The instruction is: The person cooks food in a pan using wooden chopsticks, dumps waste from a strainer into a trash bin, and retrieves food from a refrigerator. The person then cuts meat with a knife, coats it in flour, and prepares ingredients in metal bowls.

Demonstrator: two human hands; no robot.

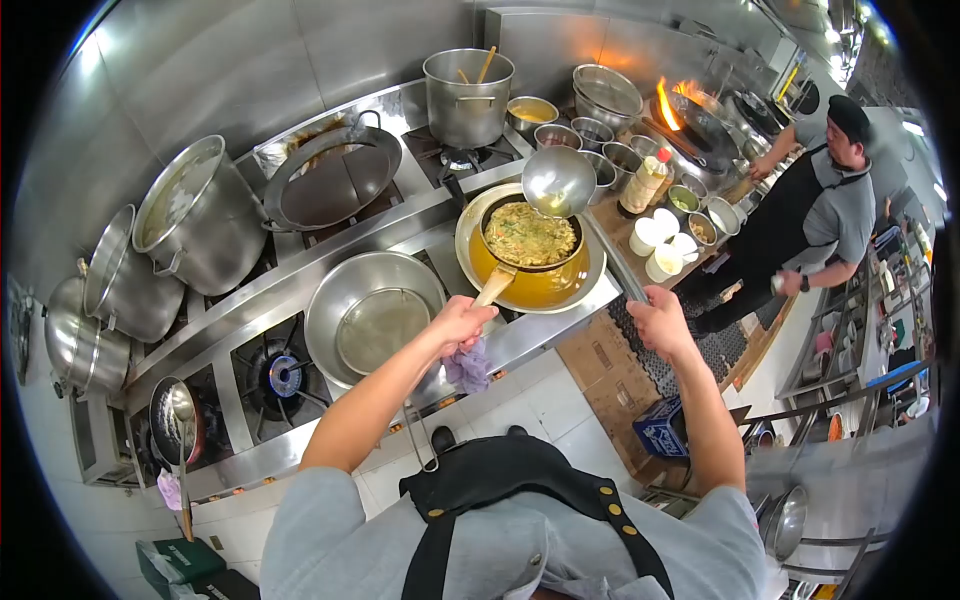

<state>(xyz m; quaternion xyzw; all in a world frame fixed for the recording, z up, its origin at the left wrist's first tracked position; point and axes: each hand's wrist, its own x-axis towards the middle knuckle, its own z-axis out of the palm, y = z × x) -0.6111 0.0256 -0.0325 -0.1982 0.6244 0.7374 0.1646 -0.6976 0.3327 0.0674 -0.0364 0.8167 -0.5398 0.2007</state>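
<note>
My left hand [462,325] is closed round the light wooden handle of a small frying pan [488,252]. A browned, egg-like pancake [528,234] with green flecks fills the pan. Under the pan is a wide metal basin [466,245] with yellow liquid [545,290] in it. To the right, my right hand [660,322] grips the long handle of a ladle [558,182], whose large round bowl overlaps the pan's upper right edge in this view. A purple cloth [466,367] hangs just below my left hand.
A large steel bowl [325,315] stands left of the pan, near a lit burner [286,377]. Tall pots [182,215] line the back. Sauce containers and a bottle [645,183] sit to the right. A co-worker [815,200] stands by a flaming wok [690,130].
</note>
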